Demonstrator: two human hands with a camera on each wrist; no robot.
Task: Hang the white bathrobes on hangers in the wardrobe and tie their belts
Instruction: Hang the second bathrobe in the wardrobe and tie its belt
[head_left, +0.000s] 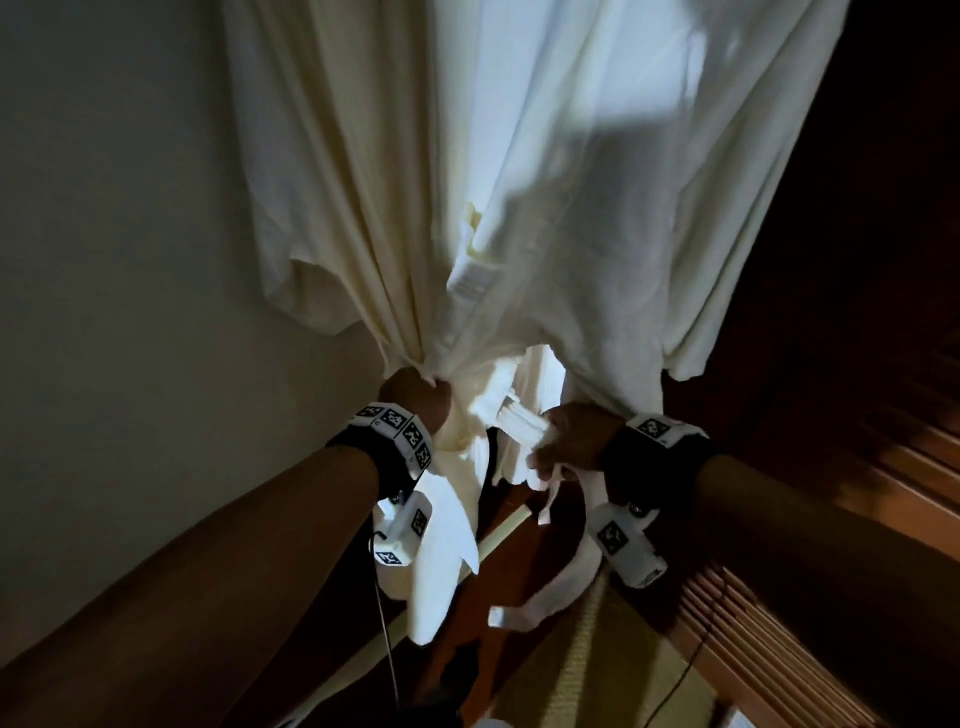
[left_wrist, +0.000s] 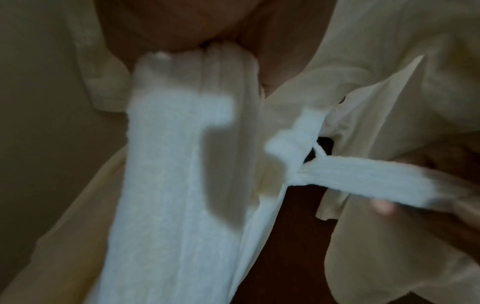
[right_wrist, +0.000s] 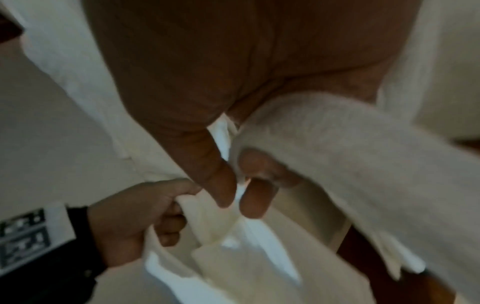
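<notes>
— Pale wall (head_left: 130, 234) to the left, dark wood panelling (head_left: 857, 260) to the right; what hangs between?

— One white bathrobe (head_left: 545, 182), hanging down from above the frame, its top out of sight.

— And the hands?

— Both are raised at the robe's waist. The left hand (head_left: 415, 395) has its grip clenched on a bunch of the robe's front cloth, knuckles up. The right hand (head_left: 571, 439), just beside it, pinches the white belt (head_left: 522, 423) between thumb and fingers (right_wrist: 255, 197); the belt runs taut from a crossing at the robe's front to that grip.

— The rest of the belt?

— Its loose ends dangle below the right wrist, above the floor (head_left: 571, 675).

— Room to move?

— The robe's two front edges gape below the crossing, with dark wood showing through. The wall stands near on the left; slatted wood (head_left: 753, 623) lies low on the right.
</notes>
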